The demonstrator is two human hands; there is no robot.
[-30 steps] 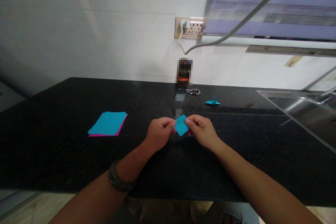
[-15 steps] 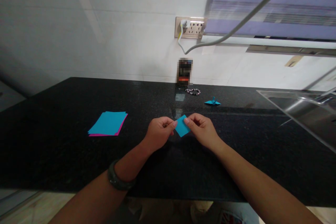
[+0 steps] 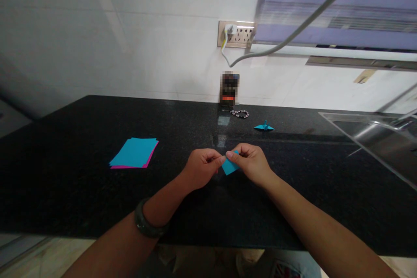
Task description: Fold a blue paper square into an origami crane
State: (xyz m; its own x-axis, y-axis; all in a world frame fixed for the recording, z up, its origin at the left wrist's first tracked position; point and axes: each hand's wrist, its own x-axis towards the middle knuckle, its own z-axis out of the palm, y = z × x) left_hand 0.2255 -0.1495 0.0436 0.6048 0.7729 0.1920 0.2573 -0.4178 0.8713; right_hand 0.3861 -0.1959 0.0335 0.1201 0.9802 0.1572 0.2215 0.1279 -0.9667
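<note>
A small folded square of blue paper (image 3: 230,167) is held just above the dark counter between my two hands. My left hand (image 3: 202,167) pinches its left corner between thumb and fingers. My right hand (image 3: 251,163) grips the upper right part, its thumb lying across the front and covering some of the sheet. Both sets of fingertips nearly meet at the paper's top. Behind my right hand, a folded blue paper crane (image 3: 264,127) sits on the counter with its wings spread.
A stack of blue and pink paper sheets (image 3: 134,153) lies to the left on the black counter (image 3: 81,195). At the back, a phone-like object (image 3: 230,89), blurred out, leans on the wall with a beaded strap (image 3: 240,114). A metal sink (image 3: 374,137) is at right.
Both hands have shifted slightly down, the left also a little to the right, and their fingertips are closer together. The right thumb now covers more of the blue paper.
</note>
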